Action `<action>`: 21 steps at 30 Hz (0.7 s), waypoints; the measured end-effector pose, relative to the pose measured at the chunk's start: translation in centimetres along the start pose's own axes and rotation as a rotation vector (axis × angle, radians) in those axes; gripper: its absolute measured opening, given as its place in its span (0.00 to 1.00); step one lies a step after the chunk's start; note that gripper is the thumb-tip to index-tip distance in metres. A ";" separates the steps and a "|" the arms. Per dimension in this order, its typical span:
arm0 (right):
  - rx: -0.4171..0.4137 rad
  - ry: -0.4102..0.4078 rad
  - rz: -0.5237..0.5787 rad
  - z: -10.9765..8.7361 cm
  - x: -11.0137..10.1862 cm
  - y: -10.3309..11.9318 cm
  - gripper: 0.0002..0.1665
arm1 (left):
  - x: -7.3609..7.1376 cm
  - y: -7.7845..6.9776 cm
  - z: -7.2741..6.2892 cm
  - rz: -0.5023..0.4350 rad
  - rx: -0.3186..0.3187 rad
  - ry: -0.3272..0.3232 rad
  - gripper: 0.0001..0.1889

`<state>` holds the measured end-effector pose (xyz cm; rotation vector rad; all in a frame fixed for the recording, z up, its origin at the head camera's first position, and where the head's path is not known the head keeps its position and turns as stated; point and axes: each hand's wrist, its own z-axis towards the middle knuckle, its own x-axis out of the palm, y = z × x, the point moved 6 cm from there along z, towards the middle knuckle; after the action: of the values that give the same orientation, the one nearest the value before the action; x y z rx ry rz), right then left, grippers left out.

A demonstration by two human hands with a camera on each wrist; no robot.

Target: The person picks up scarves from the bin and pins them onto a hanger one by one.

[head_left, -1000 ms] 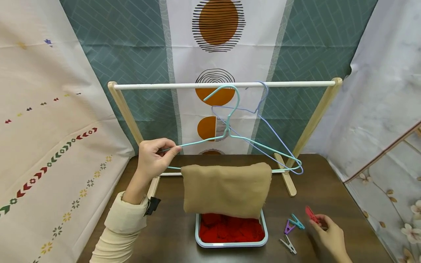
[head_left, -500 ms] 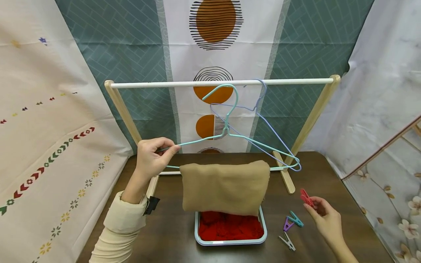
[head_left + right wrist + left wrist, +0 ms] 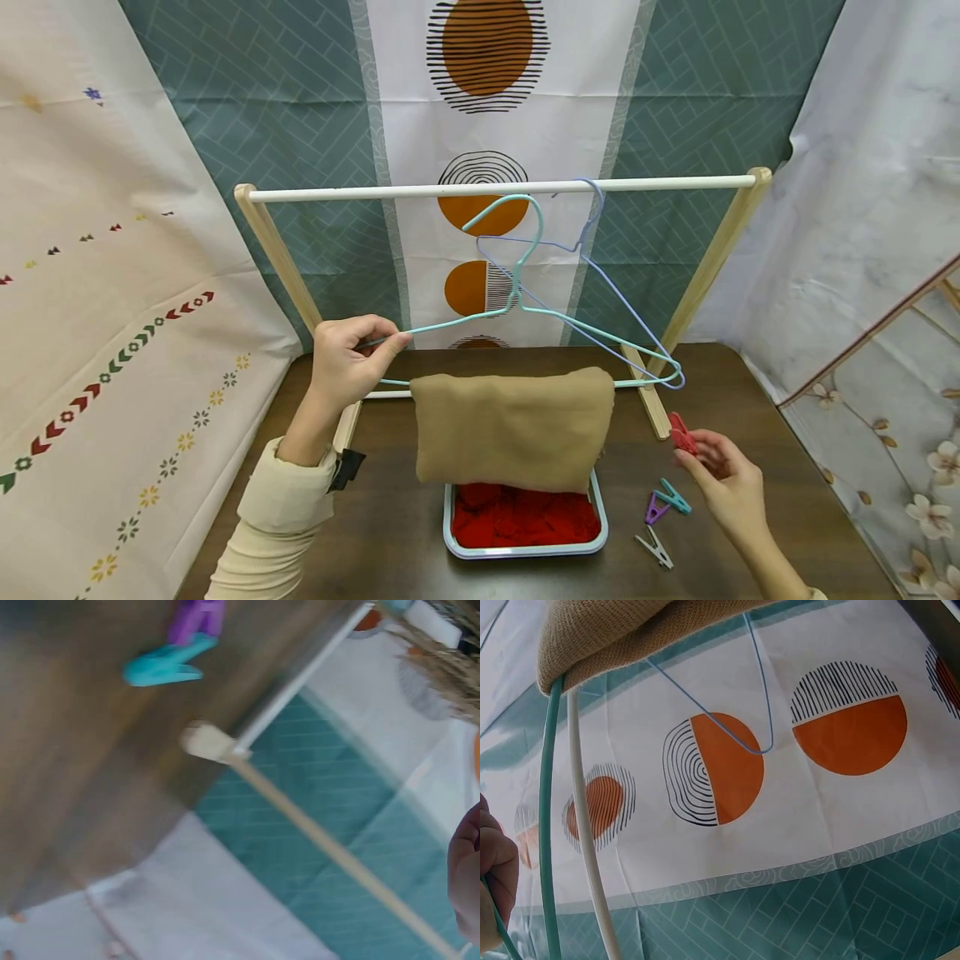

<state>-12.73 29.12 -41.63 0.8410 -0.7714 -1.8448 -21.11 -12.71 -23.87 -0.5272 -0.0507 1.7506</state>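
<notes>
A mint-green hanger (image 3: 516,292) is upright above the tabletop (image 3: 390,517), its hook curving over to the left and its left shoulder pinched by the left hand (image 3: 351,354). A tan, woven cloth (image 3: 513,432) is draped over its lower bar, both ends of which stay bare. The red clothespin (image 3: 682,434), tilted up, sits at the right hand's (image 3: 729,479) fingertips, apart from the cloth.

A blue hanger (image 3: 622,300) is hung on the white rod (image 3: 330,195) of a wooden rack (image 3: 722,250). On the brown surface (image 3: 390,525) there is a tray (image 3: 527,552) containing red cloth (image 3: 517,521). Near the tray lie a purple clip (image 3: 656,509), a teal clip (image 3: 677,497) and a grey clip (image 3: 658,550). A green and white curtain (image 3: 300,125) is behind.
</notes>
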 end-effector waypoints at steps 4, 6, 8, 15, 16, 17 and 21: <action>-0.125 0.032 0.006 1.0 1.3 2.3 0.20 | 0.0 -0.1 0.0 0.002 -0.001 0.004 0.20; -0.184 0.037 0.030 1.6 1.9 3.4 0.21 | 0.0 -0.1 0.0 0.000 -0.004 0.006 0.20; -0.241 0.045 0.064 2.2 2.4 4.7 0.22 | 0.0 -0.1 0.0 -0.005 -0.009 0.006 0.19; -0.354 0.043 0.037 3.8 4.3 8.7 0.22 | 0.0 -0.2 -0.1 -0.001 -0.010 0.012 0.20; -0.368 0.043 0.018 3.9 4.6 8.6 0.21 | 0.0 -0.3 -0.1 0.002 -0.009 0.012 0.20; -0.379 0.046 0.005 4.0 4.8 8.5 0.21 | 0.0 -0.3 0.0 0.004 -0.009 0.013 0.20; -0.419 0.060 -0.032 4.3 5.6 7.5 0.19 | 0.0 -0.4 -0.1 0.013 -0.004 0.011 0.21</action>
<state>-14.41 21.84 -34.43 0.6344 -0.3152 -1.9083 -20.72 -12.60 -23.82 -0.5411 -0.0426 1.7599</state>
